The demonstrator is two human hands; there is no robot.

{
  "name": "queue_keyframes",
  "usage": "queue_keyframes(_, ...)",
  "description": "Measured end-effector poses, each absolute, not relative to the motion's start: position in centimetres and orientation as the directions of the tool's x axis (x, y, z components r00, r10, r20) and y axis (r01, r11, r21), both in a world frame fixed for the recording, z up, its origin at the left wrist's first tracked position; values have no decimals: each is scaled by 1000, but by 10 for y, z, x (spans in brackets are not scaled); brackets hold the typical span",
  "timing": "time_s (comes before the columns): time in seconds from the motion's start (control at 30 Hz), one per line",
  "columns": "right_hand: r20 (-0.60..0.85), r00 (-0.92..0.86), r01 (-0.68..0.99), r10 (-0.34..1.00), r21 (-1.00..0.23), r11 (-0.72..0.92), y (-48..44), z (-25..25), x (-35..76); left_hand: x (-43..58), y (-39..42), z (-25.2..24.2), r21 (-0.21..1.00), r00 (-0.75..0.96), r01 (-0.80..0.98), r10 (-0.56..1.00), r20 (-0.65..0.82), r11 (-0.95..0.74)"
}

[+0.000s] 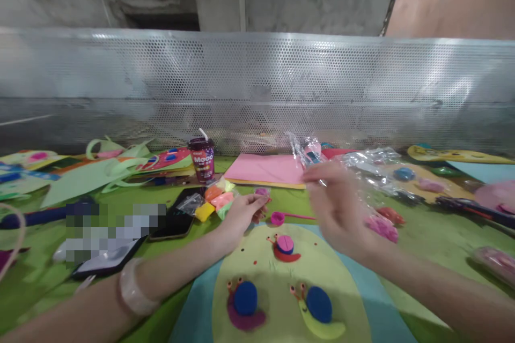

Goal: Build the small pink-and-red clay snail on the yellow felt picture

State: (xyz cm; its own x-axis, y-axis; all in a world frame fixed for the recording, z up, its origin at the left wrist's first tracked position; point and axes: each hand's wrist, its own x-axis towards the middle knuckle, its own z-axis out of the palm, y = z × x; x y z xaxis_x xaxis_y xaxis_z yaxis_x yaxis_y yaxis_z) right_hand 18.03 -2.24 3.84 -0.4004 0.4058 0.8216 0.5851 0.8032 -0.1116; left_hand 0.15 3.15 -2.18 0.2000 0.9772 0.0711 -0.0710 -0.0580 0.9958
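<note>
My left hand (244, 215) is closed above the top of the picture board, its thumb and fingers pinched at a small purple lump of clay (262, 192). Raised to the right, my right hand (336, 209) is smeared by motion; its fingers look bent together, and anything in them cannot be made out. Below both hands lies a board with a pale yellow-green oval (281, 284) on blue. On it are three clay snails: a red one with a pink-topped shell (285, 245), a purple one with a blue shell (245, 299) and a yellow-green one with a blue shell (319, 304).
A pink scoop-like piece (277, 218) lies just beyond the board. Behind it are pink sheets (265, 169), a lidded drink cup (203, 161), coloured clay packs (219, 199) and a dark phone (177, 217). Clear plastic bags (372, 169) and pink clay (382, 228) lie right.
</note>
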Motion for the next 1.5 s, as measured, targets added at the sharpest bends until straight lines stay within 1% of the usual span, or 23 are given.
queue_keyframes(0.1,739,-483,570,470,-143,809,-1,21,178,2,30,-21,993,277,-59,954,112,-100)
queue_keyframes(0.23,697,-471,585,541,-212,783,13,5,180,3,26,-17,992,321,-38,939,128,-122)
queue_keyframes(0.37,678,-493,556,546,-238,797,8,3,180,4,23,-13,989,321,-3,937,141,-148)
queue_keyframes(0.5,709,-453,559,541,-247,792,4,2,179,5,22,-13,984,333,26,929,160,-179)
queue_keyframes(0.67,757,-432,563,491,-198,802,4,-2,178,5,21,-15,975,362,39,913,190,-218)
queue_keyframes(0.9,803,-490,563,340,-6,826,5,-10,180,5,19,-10,971,375,23,902,213,-238)
queue_keyframes(1.07,824,-508,546,250,83,833,3,-13,179,4,16,-9,972,399,5,892,213,-235)
queue_keyframes(1.27,841,-497,525,215,95,846,3,-15,178,4,14,-10,975,437,-6,877,202,-222)
queue_keyframes(1.5,841,-477,515,254,33,857,4,-15,177,3,15,-11,979,453,-37,870,195,-200)
